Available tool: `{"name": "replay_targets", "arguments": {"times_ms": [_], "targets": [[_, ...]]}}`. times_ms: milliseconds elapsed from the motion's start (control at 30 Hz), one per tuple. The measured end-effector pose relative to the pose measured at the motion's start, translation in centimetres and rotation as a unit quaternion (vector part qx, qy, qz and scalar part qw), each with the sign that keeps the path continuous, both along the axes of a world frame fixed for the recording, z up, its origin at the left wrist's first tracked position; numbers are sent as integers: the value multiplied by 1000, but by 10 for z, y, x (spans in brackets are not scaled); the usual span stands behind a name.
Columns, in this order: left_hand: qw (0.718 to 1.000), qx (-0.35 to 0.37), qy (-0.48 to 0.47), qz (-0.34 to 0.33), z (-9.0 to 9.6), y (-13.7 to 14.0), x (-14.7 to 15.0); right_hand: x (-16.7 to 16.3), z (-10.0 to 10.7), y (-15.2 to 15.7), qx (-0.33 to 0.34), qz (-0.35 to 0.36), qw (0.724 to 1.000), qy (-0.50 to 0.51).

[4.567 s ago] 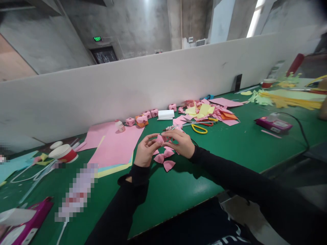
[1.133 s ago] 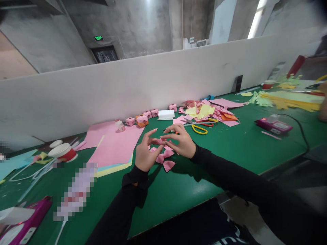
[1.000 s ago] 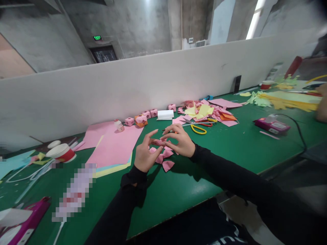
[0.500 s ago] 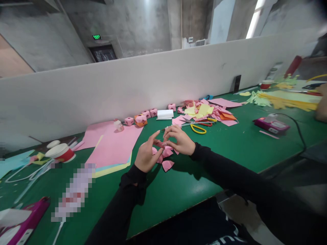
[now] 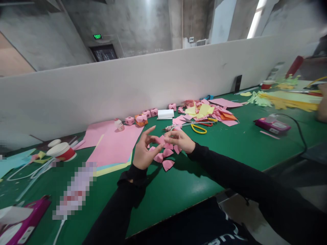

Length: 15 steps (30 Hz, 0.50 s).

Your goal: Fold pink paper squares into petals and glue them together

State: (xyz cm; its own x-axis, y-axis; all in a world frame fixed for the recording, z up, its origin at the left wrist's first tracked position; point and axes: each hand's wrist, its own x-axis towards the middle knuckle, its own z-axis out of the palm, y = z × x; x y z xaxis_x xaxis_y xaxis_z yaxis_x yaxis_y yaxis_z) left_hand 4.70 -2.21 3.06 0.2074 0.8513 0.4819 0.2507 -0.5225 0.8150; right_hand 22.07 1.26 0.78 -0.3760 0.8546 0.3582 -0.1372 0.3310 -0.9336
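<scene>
Between my hands, above the green table, is a small folded pink paper piece [image 5: 160, 140]. My left hand [image 5: 144, 149] pinches its left side between thumb and index finger, the other fingers partly hidden. My right hand [image 5: 180, 140] has its fingertips closed on the right side of the same piece. Just below lie several cupped pink paper petals [image 5: 168, 165], loose on the tabletop. Behind the right fingers sits a small pale object [image 5: 169, 128], too small to make out. Yellow-handled scissors [image 5: 198, 129] lie to the right, beyond my right hand.
Pink paper sheets [image 5: 113, 146] with a small bottle [image 5: 119, 125] lie left. Folded pink paper balls [image 5: 129, 120] line the white partition [image 5: 107, 92]. Paper scraps [image 5: 204, 110] are heaped behind the scissors. A paper cup [image 5: 62, 152] stands left; a purple device [image 5: 272, 124] with a cable sits right.
The pink piece has turned, showing a broader flat face. My left index finger has lifted and my right hand has dropped slightly, uncovering more petals and the pale object behind.
</scene>
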Motion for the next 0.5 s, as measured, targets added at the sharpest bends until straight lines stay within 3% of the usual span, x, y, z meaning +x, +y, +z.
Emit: {"name": "replay_targets", "arguments": {"times_ms": [67, 167, 400, 500], "targets": [[996, -52, -77, -2, 0, 1, 2, -6, -2, -3, -79, 5, 995, 56], [979, -123, -165, 7, -2, 5, 5, -12, -5, -6, -126, 8, 985, 120], [946, -210, -248, -13, -3, 9, 5, -15, -12, -2, -172, -42, 977, 122], [949, -205, -240, -10, -3, 10, 3, -12, -10, -2, -131, -67, 985, 90]]}}
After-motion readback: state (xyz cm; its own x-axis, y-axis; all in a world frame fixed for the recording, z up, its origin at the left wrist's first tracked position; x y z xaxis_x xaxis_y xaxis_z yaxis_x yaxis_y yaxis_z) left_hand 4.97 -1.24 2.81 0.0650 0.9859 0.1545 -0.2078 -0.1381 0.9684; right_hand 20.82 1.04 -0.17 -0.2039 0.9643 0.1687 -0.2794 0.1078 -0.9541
